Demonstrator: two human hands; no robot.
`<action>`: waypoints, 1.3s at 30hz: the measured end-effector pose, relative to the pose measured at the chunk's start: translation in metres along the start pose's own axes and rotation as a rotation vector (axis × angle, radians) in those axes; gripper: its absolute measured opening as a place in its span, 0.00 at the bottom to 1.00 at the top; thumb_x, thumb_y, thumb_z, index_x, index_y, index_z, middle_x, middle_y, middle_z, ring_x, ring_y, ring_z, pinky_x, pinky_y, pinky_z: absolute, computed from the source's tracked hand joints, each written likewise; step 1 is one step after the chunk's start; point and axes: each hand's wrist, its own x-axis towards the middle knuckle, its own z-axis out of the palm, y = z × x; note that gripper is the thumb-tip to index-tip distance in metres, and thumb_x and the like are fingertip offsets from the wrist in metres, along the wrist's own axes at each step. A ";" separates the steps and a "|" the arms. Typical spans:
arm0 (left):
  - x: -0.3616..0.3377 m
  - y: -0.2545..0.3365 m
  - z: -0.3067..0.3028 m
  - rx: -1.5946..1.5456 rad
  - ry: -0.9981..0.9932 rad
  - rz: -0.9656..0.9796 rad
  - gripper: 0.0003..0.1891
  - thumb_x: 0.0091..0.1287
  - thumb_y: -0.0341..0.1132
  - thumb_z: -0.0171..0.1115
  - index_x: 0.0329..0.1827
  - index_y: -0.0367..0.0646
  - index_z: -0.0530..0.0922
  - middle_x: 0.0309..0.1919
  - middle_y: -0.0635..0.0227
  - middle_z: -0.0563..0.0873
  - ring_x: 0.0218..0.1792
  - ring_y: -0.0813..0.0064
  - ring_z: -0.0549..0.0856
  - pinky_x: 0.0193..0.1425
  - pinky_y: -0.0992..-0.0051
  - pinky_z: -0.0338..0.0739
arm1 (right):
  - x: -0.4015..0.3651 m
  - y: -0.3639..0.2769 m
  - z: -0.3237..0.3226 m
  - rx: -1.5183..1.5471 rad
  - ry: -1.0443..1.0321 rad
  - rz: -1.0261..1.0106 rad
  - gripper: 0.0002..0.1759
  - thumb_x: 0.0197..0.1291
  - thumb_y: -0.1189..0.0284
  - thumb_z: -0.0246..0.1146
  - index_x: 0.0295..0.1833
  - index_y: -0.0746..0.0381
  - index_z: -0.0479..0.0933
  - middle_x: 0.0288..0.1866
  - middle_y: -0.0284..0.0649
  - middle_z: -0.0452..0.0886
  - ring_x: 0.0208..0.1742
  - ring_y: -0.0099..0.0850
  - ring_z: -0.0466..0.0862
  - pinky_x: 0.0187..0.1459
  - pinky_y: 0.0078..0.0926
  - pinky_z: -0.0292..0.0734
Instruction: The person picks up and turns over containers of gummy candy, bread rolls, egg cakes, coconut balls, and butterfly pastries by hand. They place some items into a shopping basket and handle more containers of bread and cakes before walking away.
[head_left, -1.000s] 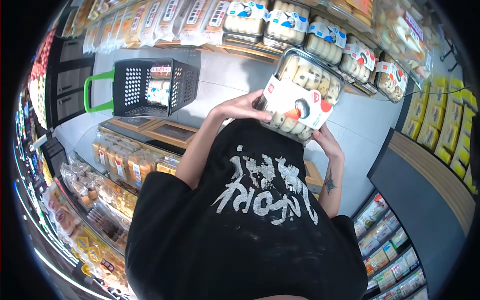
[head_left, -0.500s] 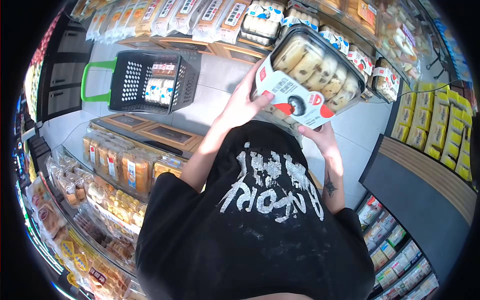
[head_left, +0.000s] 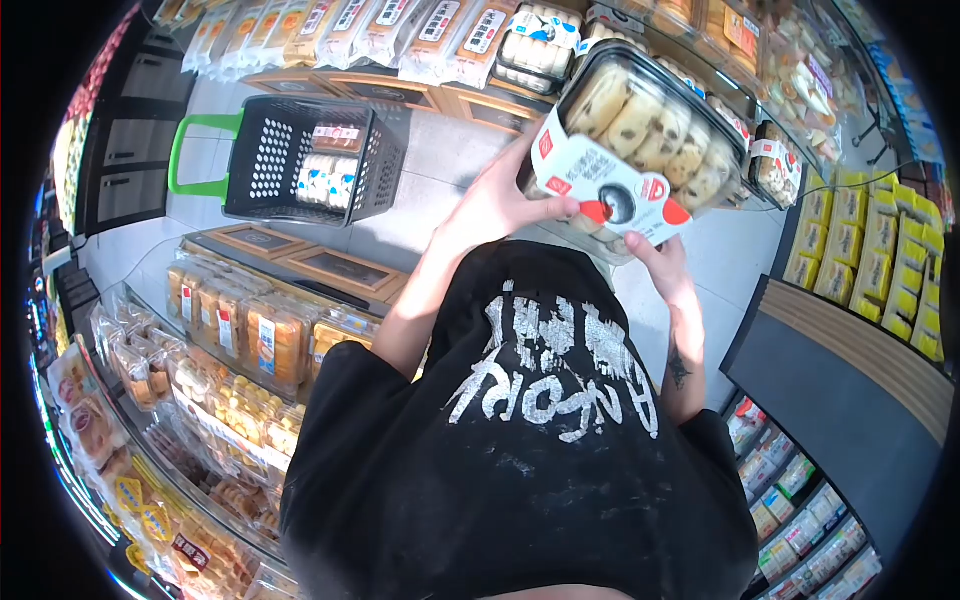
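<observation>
Both my hands hold a clear plastic box of buns [head_left: 655, 140], tilted in front of my body. Pale rolls dotted with dark bits show through the lid, and a white paper band with red and black print wraps the box. My left hand [head_left: 505, 200] grips the left side, its thumb lying over the band. At the lower right edge is my right hand [head_left: 665, 268], thumb on the band's corner and its other fingers hidden beneath. A black shopping basket [head_left: 385, 165] with a green handle stands on the floor to the left, holding several packs.
Shelves of bagged bread [head_left: 395, 35] and boxed buns [head_left: 540, 45] run along the top. Another bread shelf, with packaged loaves [head_left: 275, 345], stands at lower left. Yellow packs [head_left: 845, 240] fill a stand at right, above a dark counter [head_left: 830, 370].
The box and both my hands have moved slightly to the right. My left thumb has slid a little along the band. The basket and shelves shift slightly in the view.
</observation>
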 end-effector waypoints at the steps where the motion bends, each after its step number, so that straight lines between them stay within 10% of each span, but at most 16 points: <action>1: 0.000 0.007 -0.006 0.033 -0.053 0.032 0.45 0.46 0.38 0.71 0.66 0.35 0.55 0.58 0.50 0.70 0.62 0.61 0.67 0.64 0.69 0.59 | -0.003 -0.007 -0.003 -0.150 0.015 0.035 0.37 0.51 0.67 0.66 0.62 0.68 0.58 0.58 0.43 0.68 0.57 0.30 0.68 0.56 0.26 0.65; 3: -0.001 0.013 -0.009 0.106 -0.039 0.147 0.47 0.40 0.34 0.74 0.65 0.36 0.57 0.60 0.49 0.67 0.64 0.61 0.65 0.66 0.69 0.56 | -0.010 -0.019 -0.009 -0.449 0.047 0.105 0.37 0.49 0.68 0.67 0.62 0.68 0.58 0.58 0.42 0.68 0.57 0.30 0.69 0.56 0.26 0.66; 6: -0.004 0.008 -0.010 0.095 0.053 0.285 0.41 0.45 0.37 0.69 0.63 0.35 0.60 0.59 0.48 0.68 0.62 0.57 0.66 0.65 0.66 0.58 | 0.006 -0.028 -0.013 -0.163 0.289 -0.508 0.40 0.45 0.69 0.69 0.63 0.65 0.57 0.61 0.46 0.64 0.60 0.33 0.67 0.60 0.30 0.63; 9: -0.001 0.015 -0.002 0.152 0.224 0.542 0.28 0.57 0.38 0.59 0.58 0.35 0.64 0.56 0.45 0.70 0.58 0.51 0.71 0.62 0.61 0.62 | 0.014 -0.043 -0.018 -0.851 0.478 -1.097 0.44 0.39 0.76 0.71 0.63 0.60 0.55 0.64 0.55 0.57 0.66 0.45 0.59 0.63 0.34 0.58; 16: -0.012 0.031 0.001 0.273 0.379 0.570 0.25 0.59 0.38 0.58 0.57 0.38 0.64 0.55 0.47 0.72 0.55 0.51 0.73 0.60 0.61 0.63 | 0.007 -0.057 -0.008 -0.841 0.529 -1.239 0.45 0.37 0.76 0.72 0.62 0.59 0.56 0.64 0.54 0.54 0.65 0.47 0.60 0.59 0.34 0.66; 22: -0.010 -0.009 -0.007 0.452 0.094 0.581 0.33 0.51 0.41 0.62 0.60 0.37 0.64 0.58 0.56 0.70 0.61 0.54 0.64 0.64 0.64 0.58 | 0.006 0.017 0.004 -0.333 0.385 -0.622 0.47 0.34 0.75 0.73 0.62 0.64 0.55 0.65 0.51 0.57 0.65 0.41 0.60 0.64 0.35 0.56; 25: -0.024 -0.059 0.018 0.340 -0.038 0.167 0.39 0.42 0.41 0.71 0.59 0.38 0.66 0.58 0.54 0.69 0.58 0.54 0.66 0.62 0.63 0.59 | -0.016 0.061 -0.003 0.037 0.076 -0.068 0.52 0.27 0.73 0.76 0.62 0.64 0.56 0.60 0.46 0.66 0.59 0.37 0.69 0.62 0.33 0.60; 27: -0.024 -0.074 0.028 0.274 -0.183 0.040 0.39 0.38 0.38 0.73 0.56 0.37 0.67 0.55 0.51 0.70 0.54 0.54 0.67 0.60 0.63 0.61 | -0.014 0.089 -0.013 -0.301 -0.034 0.104 0.51 0.26 0.73 0.76 0.61 0.66 0.58 0.56 0.45 0.69 0.56 0.35 0.71 0.59 0.29 0.63; 30: -0.021 -0.104 0.052 -0.013 -0.283 -0.227 0.36 0.42 0.38 0.73 0.56 0.38 0.67 0.51 0.55 0.75 0.55 0.63 0.72 0.61 0.67 0.63 | -0.026 0.087 -0.014 -0.328 0.227 -0.011 0.49 0.28 0.71 0.75 0.60 0.68 0.58 0.55 0.47 0.69 0.57 0.36 0.71 0.59 0.29 0.63; 39: 0.044 -0.139 0.100 -0.314 -0.451 -0.494 0.35 0.52 0.34 0.68 0.61 0.36 0.59 0.52 0.60 0.75 0.53 0.71 0.75 0.58 0.71 0.68 | 0.012 0.103 -0.088 -0.199 0.152 0.216 0.51 0.33 0.60 0.75 0.62 0.71 0.57 0.57 0.50 0.69 0.59 0.36 0.70 0.60 0.28 0.63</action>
